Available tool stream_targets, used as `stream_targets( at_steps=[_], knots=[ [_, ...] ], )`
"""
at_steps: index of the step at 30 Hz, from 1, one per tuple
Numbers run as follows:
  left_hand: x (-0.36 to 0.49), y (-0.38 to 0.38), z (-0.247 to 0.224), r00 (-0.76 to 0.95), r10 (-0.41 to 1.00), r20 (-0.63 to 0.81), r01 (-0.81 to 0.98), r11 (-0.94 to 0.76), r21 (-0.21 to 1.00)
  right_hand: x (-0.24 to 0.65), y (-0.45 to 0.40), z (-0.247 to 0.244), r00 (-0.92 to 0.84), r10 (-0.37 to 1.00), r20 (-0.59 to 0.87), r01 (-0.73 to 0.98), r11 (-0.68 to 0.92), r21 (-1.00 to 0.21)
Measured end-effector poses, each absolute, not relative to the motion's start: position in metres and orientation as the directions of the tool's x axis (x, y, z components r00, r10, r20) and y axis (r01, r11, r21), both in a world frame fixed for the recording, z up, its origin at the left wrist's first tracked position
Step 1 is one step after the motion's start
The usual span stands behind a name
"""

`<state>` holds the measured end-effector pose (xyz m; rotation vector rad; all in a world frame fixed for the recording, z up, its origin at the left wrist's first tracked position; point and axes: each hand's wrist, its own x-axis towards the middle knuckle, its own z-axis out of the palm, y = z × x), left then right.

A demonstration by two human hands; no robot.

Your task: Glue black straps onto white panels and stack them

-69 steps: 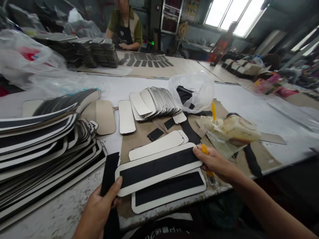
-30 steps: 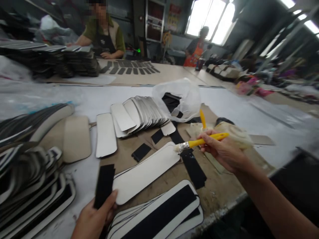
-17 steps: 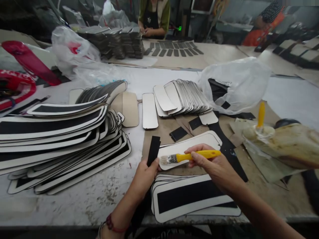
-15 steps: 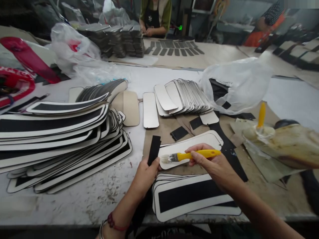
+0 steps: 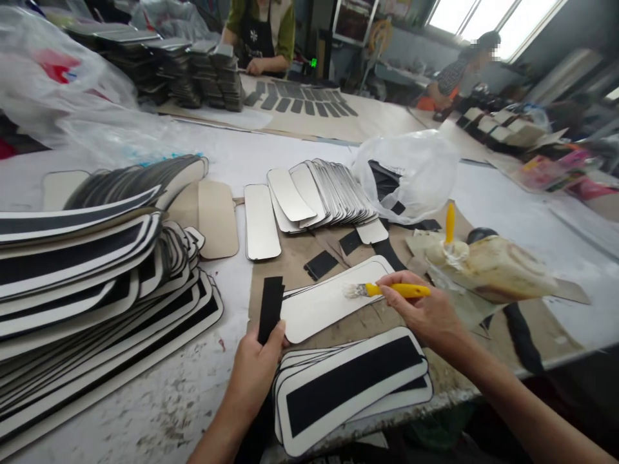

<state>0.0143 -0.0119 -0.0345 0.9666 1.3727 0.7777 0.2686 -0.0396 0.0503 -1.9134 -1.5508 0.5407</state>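
My right hand point(image 5: 423, 306) grips a yellow-handled brush point(image 5: 396, 290), its whitish bristles over the middle of a long white piece point(image 5: 333, 303) with rounded ends. My left hand point(image 5: 258, 361) is closed on a narrow black strip point(image 5: 271, 309) that stands up between thumb and fingers. Its thumb tip is at the left end of the white piece. Nearer the table edge lies a small stack of white-bordered pieces with black centres point(image 5: 355, 386).
A tall pile of black-and-white pieces point(image 5: 87, 277) spreads at left. Fanned white pieces point(image 5: 333, 193), a plastic bag point(image 5: 411, 171) and a glue-stained container point(image 5: 493, 264) with another yellow handle lie beyond. Two people work behind.
The view has swung to the right. The brush has moved from the left end of the white piece towards its middle. My left hand still holds the black strip.
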Motion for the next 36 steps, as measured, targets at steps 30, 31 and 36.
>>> stream_targets(
  at_steps=[30,31,36],
  knots=[
    [0.013,-0.010,-0.039,0.142,0.892,-0.429,-0.057,0.440,0.896,0.198,-0.055,0.055,0.153,0.988,-0.018,0.475,-0.090,-0.876],
    [0.013,-0.010,-0.040,0.140,0.892,-0.429,-0.063,0.441,0.895,0.197,-0.053,0.054,0.149,0.988,-0.046,0.431,-0.107,-0.896],
    [0.013,-0.010,-0.042,0.141,0.890,-0.433,-0.068,0.445,0.893,0.205,-0.054,0.050,0.210,0.977,-0.047,0.510,-0.150,-0.847]
  ],
)
